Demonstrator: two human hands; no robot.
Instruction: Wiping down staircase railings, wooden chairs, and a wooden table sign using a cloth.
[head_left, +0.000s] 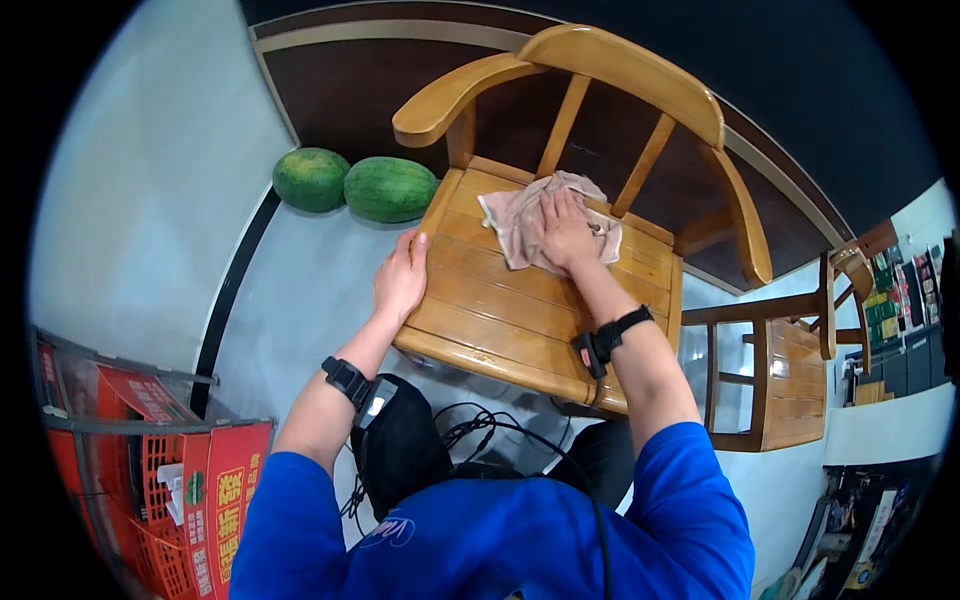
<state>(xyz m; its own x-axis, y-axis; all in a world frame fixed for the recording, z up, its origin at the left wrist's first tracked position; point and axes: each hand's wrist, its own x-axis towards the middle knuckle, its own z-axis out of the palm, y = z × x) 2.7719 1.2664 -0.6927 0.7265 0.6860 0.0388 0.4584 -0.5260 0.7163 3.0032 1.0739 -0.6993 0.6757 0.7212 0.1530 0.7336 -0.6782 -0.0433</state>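
A wooden armchair with a slatted, varnished seat stands before me, its curved backrest on the far side. My right hand lies flat on a crumpled pale pink cloth, pressing it against the rear part of the seat. Some of the cloth bunches up past my fingertips, near the backrest's slats. At the seat's left edge rests my left hand, its fingers along the side rim and its thumb near the top; the underside of that grip is hidden.
Two watermelons lie on the floor left of the chair, by a dark panelled wall. A second wooden chair stands at the right. Red plastic crates fill a rack at the lower left. Black cables hang near my legs.
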